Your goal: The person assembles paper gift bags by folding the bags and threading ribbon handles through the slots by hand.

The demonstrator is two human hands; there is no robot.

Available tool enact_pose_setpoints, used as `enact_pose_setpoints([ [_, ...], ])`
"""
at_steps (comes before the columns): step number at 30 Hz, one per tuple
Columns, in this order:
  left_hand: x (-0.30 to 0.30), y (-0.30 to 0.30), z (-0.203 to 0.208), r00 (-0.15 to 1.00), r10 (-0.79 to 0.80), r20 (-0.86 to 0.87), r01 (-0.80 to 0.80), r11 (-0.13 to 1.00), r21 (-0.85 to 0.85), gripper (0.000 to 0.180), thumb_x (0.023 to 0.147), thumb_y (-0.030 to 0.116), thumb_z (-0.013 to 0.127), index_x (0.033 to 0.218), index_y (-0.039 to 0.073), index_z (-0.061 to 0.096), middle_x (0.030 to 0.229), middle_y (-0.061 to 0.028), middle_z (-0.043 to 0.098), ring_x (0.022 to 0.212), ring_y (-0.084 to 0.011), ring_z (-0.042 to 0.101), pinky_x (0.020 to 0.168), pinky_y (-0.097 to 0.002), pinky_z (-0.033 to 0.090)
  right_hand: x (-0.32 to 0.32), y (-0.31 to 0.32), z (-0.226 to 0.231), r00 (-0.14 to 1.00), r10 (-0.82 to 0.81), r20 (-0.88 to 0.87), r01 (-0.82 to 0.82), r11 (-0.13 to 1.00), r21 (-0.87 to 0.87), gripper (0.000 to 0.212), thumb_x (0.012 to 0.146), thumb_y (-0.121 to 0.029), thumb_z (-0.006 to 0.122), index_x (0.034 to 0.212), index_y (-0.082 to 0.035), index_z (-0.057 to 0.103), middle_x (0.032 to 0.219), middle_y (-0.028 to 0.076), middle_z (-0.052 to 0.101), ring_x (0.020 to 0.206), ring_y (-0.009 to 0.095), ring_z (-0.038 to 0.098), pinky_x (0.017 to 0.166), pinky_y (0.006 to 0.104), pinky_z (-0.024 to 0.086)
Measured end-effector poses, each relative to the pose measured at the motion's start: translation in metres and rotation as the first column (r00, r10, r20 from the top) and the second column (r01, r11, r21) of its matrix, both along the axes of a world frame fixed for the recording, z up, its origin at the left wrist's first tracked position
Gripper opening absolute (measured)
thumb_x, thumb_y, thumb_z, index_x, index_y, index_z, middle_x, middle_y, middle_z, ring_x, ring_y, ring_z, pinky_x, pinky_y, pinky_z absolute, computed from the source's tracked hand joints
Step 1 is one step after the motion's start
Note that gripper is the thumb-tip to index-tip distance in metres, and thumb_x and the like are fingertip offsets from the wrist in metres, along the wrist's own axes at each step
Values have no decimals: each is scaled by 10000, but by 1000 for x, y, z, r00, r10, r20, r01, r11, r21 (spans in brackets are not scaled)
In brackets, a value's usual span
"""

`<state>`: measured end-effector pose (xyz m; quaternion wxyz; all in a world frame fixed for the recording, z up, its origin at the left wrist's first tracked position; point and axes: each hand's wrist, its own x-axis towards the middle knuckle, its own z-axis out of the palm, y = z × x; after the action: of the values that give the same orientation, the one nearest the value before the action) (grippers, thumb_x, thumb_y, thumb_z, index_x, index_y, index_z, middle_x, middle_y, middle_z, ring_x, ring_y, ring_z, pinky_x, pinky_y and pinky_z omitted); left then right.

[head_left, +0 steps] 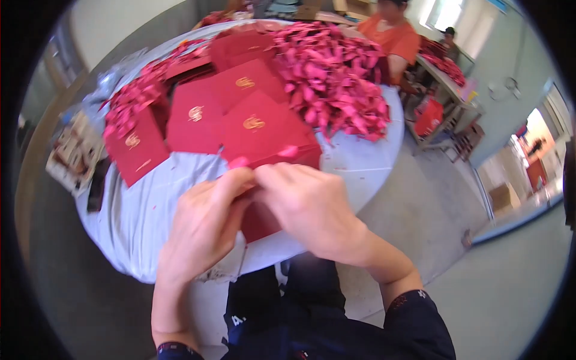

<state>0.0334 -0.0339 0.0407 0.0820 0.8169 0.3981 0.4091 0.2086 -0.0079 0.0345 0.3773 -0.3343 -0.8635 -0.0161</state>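
Two hands (201, 219) (312, 207) angled inward, close together, fingers pinching pink ribbon (239, 162) above red packet (260, 222)

Round table (363, 162), one: pale cloth (141, 231) is covering top, wrinkling at left. Left wall (114, 24), off-white: is rising behind table. Right wall (513, 45), pale green: is carrying thin dark cable (515, 89). Window (443, 12), far upper right: is admitting bright, washed-out daylight. Workbench (439, 77), long, light-topped: is standing near right wall. Wooden piece (470, 141) beneath near end, possibly stool: is showing indistinctly. Floor (408, 204), grey: is spreading right of table. Doorway (519, 168), right: is opening onto further space; brown carton (504, 199) is sitting there.
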Motion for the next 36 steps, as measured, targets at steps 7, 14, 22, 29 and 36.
enact_pose_setpoints([
  [7, 2, -13, -6, 989, 142, 40, -143, 989, 30, 237, 778, -121, 622, 981, -31, 537, 798, -151, 602, 677, -259, 616, 614, -324, 475, -3, 12, 14, 990, 62, 129, -68, 997, 41, 147, 727, -196, 649, 670, -61, 631, 837, 109, 514, 877, 271, 493, 716, 369, 385],
  [14, 2, -21, 0, 992, 121, -33, -124, 983, -134, 328, 819, -96, 595, 1112, -7, 476, 900, -193, 656, 852, -284, 665, 691, -311, 482, 8, 39, 43, 922, 362, 137, -245, 819, -520, 211, 753, -95, 561, 606, 54, 587, 616, 210, 552, 610, 358, 568, 565, 432, 432],
  [22, 9, -22, 9, 972, 83, -219, -68, 995, 73, 306, 845, 17, 654, 1140, 17, 570, 972, -173, 685, 668, -266, 663, 601, -320, 518, 0, 46, 52, 942, 319, 108, -163, 712, -683, 116, 715, -82, 634, 667, 13, 678, 636, 175, 637, 637, 294, 650, 583, 394, 493],
  [29, 14, -29, 11, 981, 124, -147, -129, 992, -19, 301, 815, -27, 670, 1104, 18, 599, 961, -160, 690, 646, -204, 653, 567, -277, 492, 0, 42, 45, 963, 270, 5, -187, 681, -708, 75, 643, -49, 620, 625, -20, 686, 571, 140, 620, 590, 271, 646, 551, 386, 492],
  [36, 28, -13, 0, 995, 62, 83, -59, 997, -40, 224, 743, -70, 707, 922, -4, 590, 691, -92, 617, 512, -169, 564, 469, -243, 400, 10, 56, 30, 947, 249, -203, -320, 703, -634, 104, 687, -67, 630, 683, 18, 690, 585, 148, 618, 589, 193, 644, 557, 331, 490],
])
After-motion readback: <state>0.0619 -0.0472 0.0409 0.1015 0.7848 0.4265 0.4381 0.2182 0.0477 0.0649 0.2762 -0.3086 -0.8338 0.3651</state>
